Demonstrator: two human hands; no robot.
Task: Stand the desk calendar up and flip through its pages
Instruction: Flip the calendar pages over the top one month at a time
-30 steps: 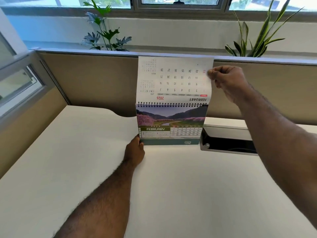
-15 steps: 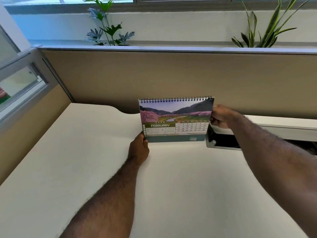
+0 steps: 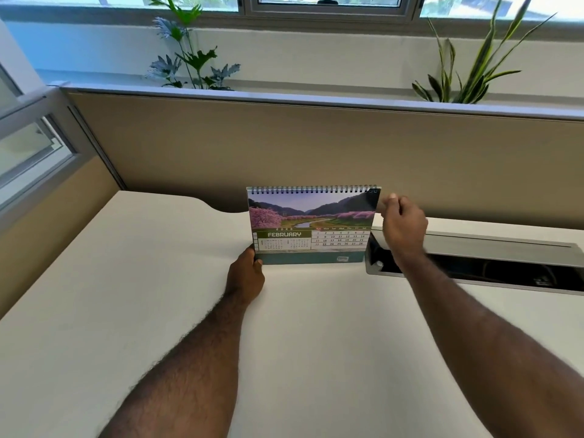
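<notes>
- Nearest, two bare forearms are reaching forward over the pale surface (image 3: 158,295), which is lying clear around them in the foreground.
- The left hand (image 3: 246,276) is resting on the surface at the lower left corner of the desk calendar (image 3: 311,227); its fingers are curling around that corner and gripping the green base strip.
- The desk calendar is standing upright on the surface, towards the far edge, just in front of the partition. It is showing the February page: a photo of pink blossom trees, a river and hills above, a date grid below. The spiral binding (image 3: 313,189) is running along the top edge.
- The right hand (image 3: 401,221) is hovering just beside the calendar's upper right edge, fingers drawn together loosely. Whether the fingertips are touching the page edge or standing just clear of it cannot be told; nothing is visibly being pinched.
- Behind the right wrist, a cable tray (image 3: 493,263) with a grey flap is lying open in the surface, its interior dark.
- Beyond, a beige partition (image 3: 284,143) is running across the back of the surface.
- Farthest, two leafy plants, one at the left (image 3: 189,64) and one at the right (image 3: 467,74), are showing above the partition, under a window (image 3: 328,4).
</notes>
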